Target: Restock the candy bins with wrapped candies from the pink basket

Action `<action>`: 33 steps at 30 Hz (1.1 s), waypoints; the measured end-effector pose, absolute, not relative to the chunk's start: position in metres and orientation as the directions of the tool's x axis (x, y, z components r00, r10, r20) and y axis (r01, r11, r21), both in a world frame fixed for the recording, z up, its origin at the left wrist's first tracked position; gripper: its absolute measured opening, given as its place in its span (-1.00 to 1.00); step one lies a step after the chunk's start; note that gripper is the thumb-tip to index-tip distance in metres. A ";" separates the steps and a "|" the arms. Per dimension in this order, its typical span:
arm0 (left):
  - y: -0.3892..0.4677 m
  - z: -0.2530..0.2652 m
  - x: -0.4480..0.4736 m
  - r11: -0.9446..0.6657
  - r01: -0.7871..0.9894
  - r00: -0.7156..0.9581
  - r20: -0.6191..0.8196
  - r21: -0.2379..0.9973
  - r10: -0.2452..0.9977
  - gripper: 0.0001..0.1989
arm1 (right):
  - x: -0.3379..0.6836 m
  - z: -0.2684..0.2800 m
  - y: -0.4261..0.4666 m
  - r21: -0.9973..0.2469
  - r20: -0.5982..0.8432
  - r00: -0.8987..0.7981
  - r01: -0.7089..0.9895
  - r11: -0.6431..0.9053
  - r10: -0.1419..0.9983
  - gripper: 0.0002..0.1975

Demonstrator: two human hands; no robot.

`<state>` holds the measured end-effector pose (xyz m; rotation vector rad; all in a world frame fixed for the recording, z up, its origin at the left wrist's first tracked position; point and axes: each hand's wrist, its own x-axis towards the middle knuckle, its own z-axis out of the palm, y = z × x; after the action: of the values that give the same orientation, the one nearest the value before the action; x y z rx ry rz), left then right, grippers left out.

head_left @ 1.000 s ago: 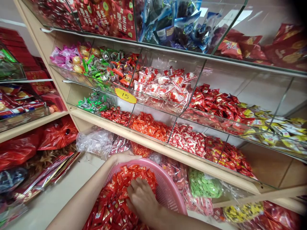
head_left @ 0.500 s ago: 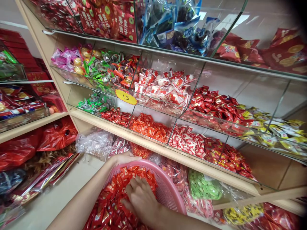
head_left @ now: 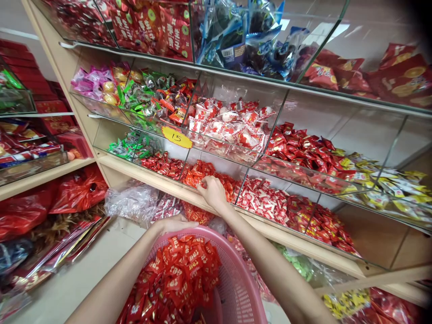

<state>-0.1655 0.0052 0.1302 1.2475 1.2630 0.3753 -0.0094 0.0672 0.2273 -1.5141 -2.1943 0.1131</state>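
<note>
A pink plastic basket (head_left: 241,270) holds a heap of red wrapped candies (head_left: 184,270). My left hand (head_left: 175,223) grips its far rim, fingers closed over the edge. My right hand (head_left: 213,192) is at the front glass of a lower-shelf bin, over orange-red wrapped candies (head_left: 200,170). Its fingers are curled, and what lies in them, if anything, is hidden. Red-and-white wrapped candies (head_left: 261,198) fill the bin to the right of this hand, and darker red candies (head_left: 164,164) lie in the one to its left.
Glass dividers and front panes split the shelves into bins. A yellow price tag (head_left: 177,137) reading 15 hangs on the middle shelf. Plastic bags (head_left: 133,204) lie on the floor below the wooden shelf edge (head_left: 270,227). Red bags (head_left: 79,189) sit at left.
My right hand has moved from the candies in the basket up and forward to the orange-red candy bin. My left hand stays on the basket's rim.
</note>
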 end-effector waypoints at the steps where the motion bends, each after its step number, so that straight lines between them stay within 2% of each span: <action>1: 0.006 0.130 -0.165 0.368 0.398 0.345 -0.509 0.840 0.789 -0.41 | -0.014 0.225 0.073 -0.334 0.308 -0.265 0.869 0.365 0.914 -0.74; 6: 0.007 0.128 -0.166 0.385 0.388 0.350 -0.520 0.838 0.779 -0.38 | -0.023 0.217 0.094 -0.412 0.183 -0.171 0.881 0.233 0.968 -0.73; 10: 0.008 0.124 -0.167 0.381 0.367 0.363 -0.507 0.849 0.782 -0.42 | -0.019 0.209 0.100 -0.467 0.159 -0.145 0.860 0.204 0.976 -0.79; 19: 0.006 0.125 -0.166 0.402 0.352 0.367 -0.520 0.845 0.772 -0.40 | -0.020 0.206 0.099 -0.481 0.115 -0.067 0.869 0.114 0.991 -0.73; 22: 0.006 0.126 -0.166 0.387 0.363 0.367 -0.511 0.848 0.777 -0.41 | -0.020 0.206 0.099 -0.478 0.106 -0.071 0.871 0.113 0.992 -0.77; 25: 0.005 0.129 -0.166 0.380 0.364 0.372 -0.507 0.850 0.778 -0.41 | -0.018 0.206 0.098 -0.489 0.179 -0.067 0.860 0.147 0.982 -0.81; 28: 0.003 0.136 -0.166 0.378 0.391 0.356 -0.516 0.839 0.779 -0.40 | -0.012 0.210 0.090 -0.527 0.328 -0.062 0.816 0.237 0.943 -0.79; 31: 0.001 0.142 -0.165 0.392 0.421 0.328 -0.541 0.818 0.775 -0.39 | -0.002 0.214 0.065 -0.548 0.485 -0.126 0.727 0.413 0.865 -0.76; 33: 0.002 0.142 -0.164 0.399 0.420 0.319 -0.544 0.815 0.776 -0.40 | 0.006 0.214 0.037 -0.523 0.533 -0.248 0.654 0.546 0.809 -0.76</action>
<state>-0.1642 0.0018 0.1417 1.2178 1.3016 0.3319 0.0055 0.0369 0.2143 -1.1815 -1.9852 0.2456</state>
